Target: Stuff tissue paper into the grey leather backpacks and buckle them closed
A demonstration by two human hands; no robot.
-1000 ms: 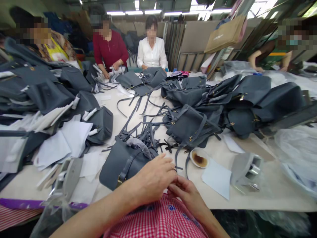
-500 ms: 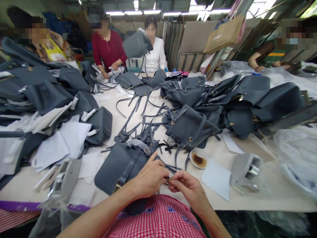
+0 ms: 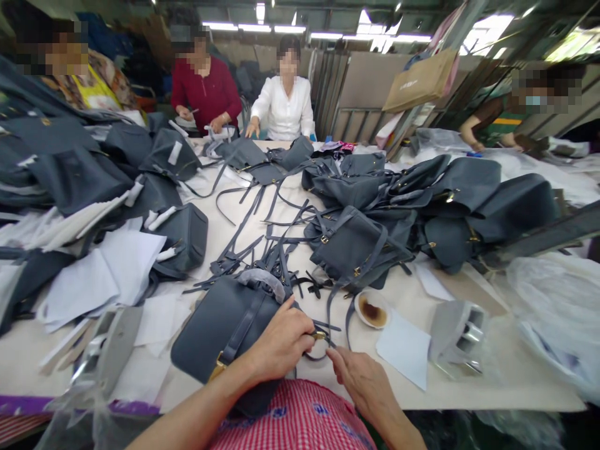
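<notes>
A dark blue-grey handbag [image 3: 210, 325] lies at the table's front edge, against the checked apron. My left hand [image 3: 284, 337] rests over the bag's right side, its fingers closed on a gold buckle [image 3: 319, 335] at that side. From the buckle a thin strap [image 3: 317, 358] bends in a small loop. My right hand [image 3: 363, 372] pinches this strap between thumb and fingers, just right of the buckle. The bag's top handle [image 3: 265, 281] is wrapped in clear film. Part of the bag's front is hidden by my left forearm.
Loose straps [image 3: 276, 250] lie behind the bag. A small dish of brown liquid [image 3: 372, 309] stands right, beside a white sheet [image 3: 404, 350]. Bags are piled left [image 3: 79, 178] and right [image 3: 360, 240]. Metal holders [image 3: 107, 350] flank the work. Several people sit around the table.
My right hand has moved slightly right and down, and the strap now shows looped at the buckle. Across the table, a person in white has put down a raised bag.
</notes>
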